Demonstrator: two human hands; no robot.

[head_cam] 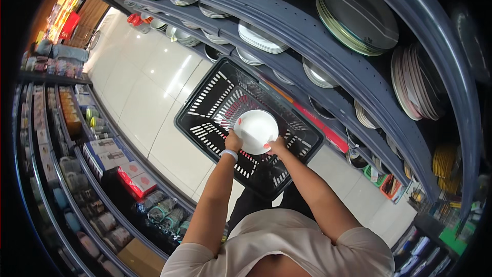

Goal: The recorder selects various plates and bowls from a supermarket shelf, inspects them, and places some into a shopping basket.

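A round white plate or shallow bowl (256,132) with small red marks near its rim is held between my two hands. My left hand (233,141), with a pale band at the wrist, grips its lower left edge. My right hand (277,145) holds the lower right edge. Below the dish is a black plastic shopping basket (207,80) with slotted walls. The dish hides part of the basket's inside, and whether the two touch cannot be told.
To the right, grey metal shelves (276,19) carry stacked dishes, among them dark plates (357,11) and white rectangular plates (261,36). Shelves on the left hold glass mugs (73,171) and red-and-white boxes (136,179). Pale floor tiles (134,96) run between them.
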